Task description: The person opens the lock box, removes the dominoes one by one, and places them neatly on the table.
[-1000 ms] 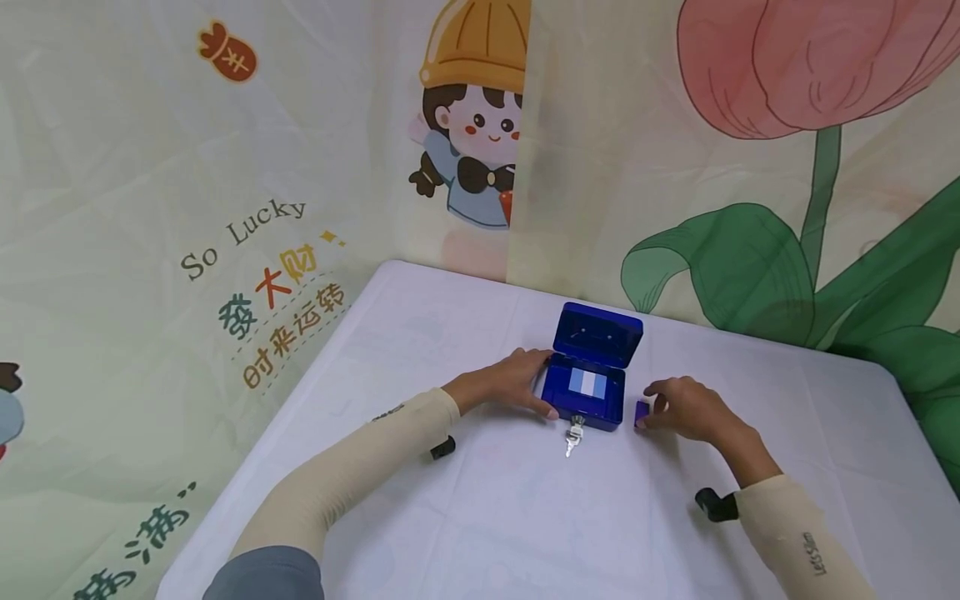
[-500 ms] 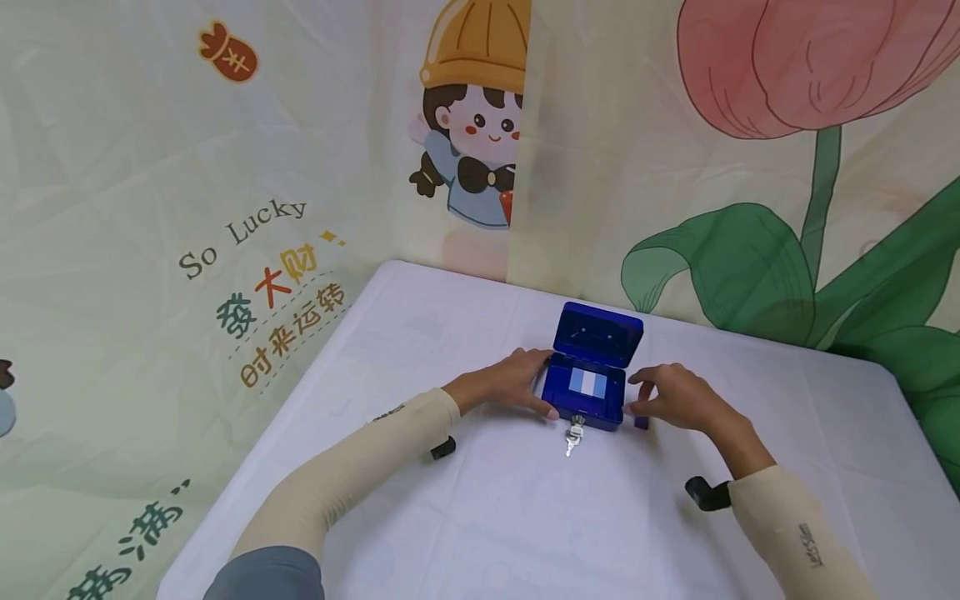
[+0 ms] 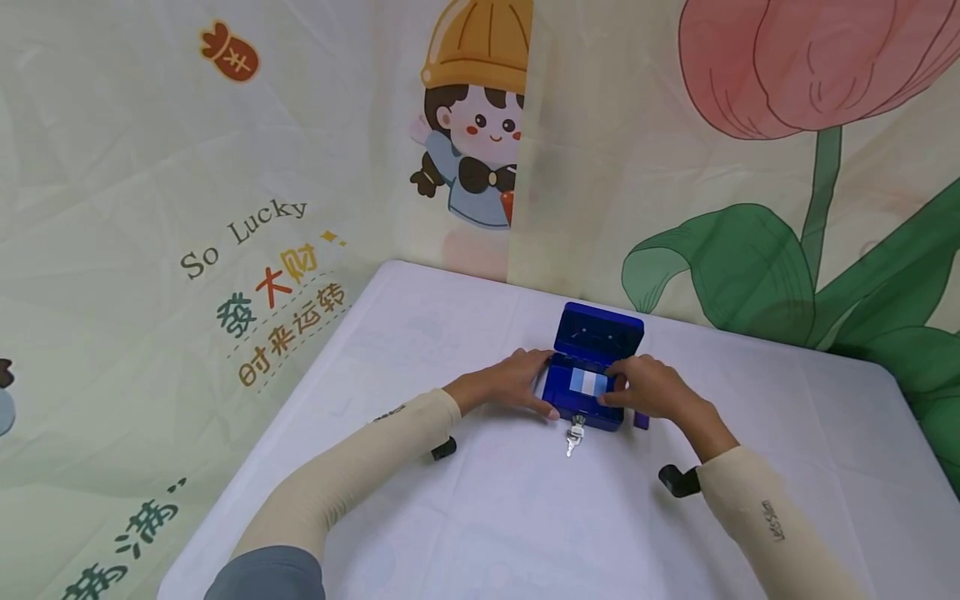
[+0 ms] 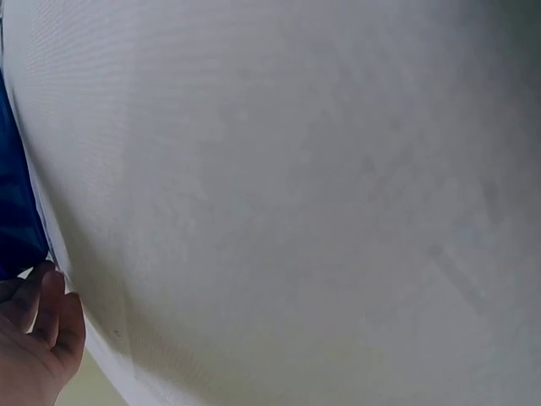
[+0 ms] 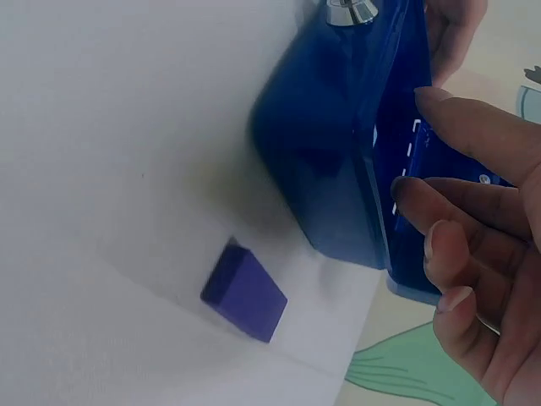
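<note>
A blue cash box (image 3: 561, 407) stands on the table, its lid (image 3: 597, 332) raised at the back. Inside lies a flat light-blue and white striped piece (image 3: 587, 382). My left hand (image 3: 516, 383) holds the box's left side, thumb at the front corner and fingers towards the back. Over the right part of the box, my right hand (image 3: 652, 387) reaches in with thumb and fingers spread apart near the striped piece, holding nothing. In the right wrist view its fingertips (image 5: 410, 194) overlap the box opening. Keys (image 3: 574, 435) hang from the front lock.
A small purple block (image 5: 247, 292) lies on the white tablecloth (image 3: 525, 517) just right of the box. Printed curtains (image 3: 585, 167) rise behind the table's back and left edges. Black wrist cameras (image 3: 678, 481) jut from the sleeves.
My right hand has let go of the purple block and moved left over the box's right side. The block stays on the table. My left hand and the box have not moved.
</note>
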`<action>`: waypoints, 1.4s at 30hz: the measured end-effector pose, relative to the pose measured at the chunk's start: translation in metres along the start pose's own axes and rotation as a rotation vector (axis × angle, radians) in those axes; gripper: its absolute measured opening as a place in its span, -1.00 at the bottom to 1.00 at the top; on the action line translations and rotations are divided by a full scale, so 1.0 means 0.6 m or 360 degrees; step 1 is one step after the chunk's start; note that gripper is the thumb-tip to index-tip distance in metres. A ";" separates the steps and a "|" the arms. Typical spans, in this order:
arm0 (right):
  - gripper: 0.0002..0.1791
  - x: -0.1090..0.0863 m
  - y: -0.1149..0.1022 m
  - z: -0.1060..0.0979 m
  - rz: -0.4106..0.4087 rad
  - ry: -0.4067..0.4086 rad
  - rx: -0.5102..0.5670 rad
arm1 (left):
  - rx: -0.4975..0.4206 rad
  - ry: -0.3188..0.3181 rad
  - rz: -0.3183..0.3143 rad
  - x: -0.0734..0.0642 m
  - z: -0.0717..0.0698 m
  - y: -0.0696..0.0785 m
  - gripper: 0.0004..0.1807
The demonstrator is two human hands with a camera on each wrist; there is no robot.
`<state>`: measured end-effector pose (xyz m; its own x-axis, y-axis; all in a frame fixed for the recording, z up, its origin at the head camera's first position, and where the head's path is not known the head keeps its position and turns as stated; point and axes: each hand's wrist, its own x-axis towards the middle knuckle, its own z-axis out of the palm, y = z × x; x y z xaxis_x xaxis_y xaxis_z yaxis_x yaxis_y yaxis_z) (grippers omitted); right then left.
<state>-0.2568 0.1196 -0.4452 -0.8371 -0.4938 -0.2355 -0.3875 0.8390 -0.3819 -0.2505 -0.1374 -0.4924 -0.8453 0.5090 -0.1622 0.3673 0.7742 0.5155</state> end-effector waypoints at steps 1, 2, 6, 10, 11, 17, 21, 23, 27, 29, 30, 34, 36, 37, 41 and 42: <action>-0.40 0.003 -0.002 0.002 -0.0007 0.0001 -0.0002 | -0.0006 -0.0003 -0.0006 0.000 0.000 0.000 0.27; -0.41 0.007 -0.003 0.004 -0.0016 0.0003 -0.0005 | -0.0011 -0.0008 -0.0012 0.000 0.001 -0.001 0.27; -0.44 0.019 -0.011 0.010 -0.0060 0.0012 -0.0019 | -0.0047 -0.0024 -0.0026 0.001 0.003 -0.003 0.27; -0.45 0.030 -0.017 0.014 -0.0087 0.0008 0.0002 | -0.0057 -0.0018 -0.0002 0.001 0.005 -0.003 0.25; -0.45 0.032 -0.018 0.015 -0.0083 0.0008 0.0005 | -0.0053 -0.0016 0.0003 0.001 0.005 -0.003 0.24; -0.48 0.039 -0.028 0.019 -0.0098 0.0008 -0.0037 | -0.0029 -0.0014 -0.0010 0.001 0.006 -0.003 0.25; -0.51 0.043 -0.034 0.023 -0.0093 0.0004 -0.0079 | -0.0025 -0.0016 -0.0027 -0.001 0.005 -0.003 0.25; -0.52 0.044 -0.035 0.026 -0.0079 0.0003 -0.0095 | -0.0026 -0.0017 -0.0027 -0.001 0.005 -0.003 0.25; -0.53 0.048 -0.037 0.030 -0.0069 0.0013 -0.0122 | -0.0028 -0.0021 -0.0038 -0.002 0.006 -0.002 0.25; -0.54 0.051 -0.038 0.033 -0.0079 0.0022 -0.0145 | -0.0028 -0.0020 -0.0044 -0.002 0.006 -0.002 0.25; -0.55 0.052 -0.039 0.033 -0.0082 0.0027 -0.0156 | -0.0029 -0.0019 -0.0048 -0.002 0.005 -0.002 0.26; -0.56 0.054 -0.042 0.037 -0.0099 0.0054 -0.0192 | -0.0033 -0.0018 -0.0052 -0.002 0.006 -0.002 0.25; -0.56 0.055 -0.043 0.040 -0.0109 0.0070 -0.0208 | -0.0035 -0.0023 -0.0056 -0.002 0.006 -0.002 0.25; -0.56 0.055 -0.043 0.041 -0.0121 0.0077 -0.0213 | -0.0037 -0.0026 -0.0056 -0.002 0.005 -0.002 0.25; -0.57 0.058 -0.047 0.047 -0.0175 0.0108 -0.0233 | -0.0032 -0.0029 -0.0052 -0.003 0.003 -0.003 0.25; -0.57 0.058 -0.048 0.048 -0.0184 0.0117 -0.0237 | -0.0029 -0.0028 -0.0046 -0.003 0.003 -0.002 0.25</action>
<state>-0.2638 0.0715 -0.4680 -0.8075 -0.5754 -0.1297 -0.5309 0.8049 -0.2652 -0.2490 -0.1388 -0.4942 -0.8484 0.4933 -0.1917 0.3357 0.7816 0.5257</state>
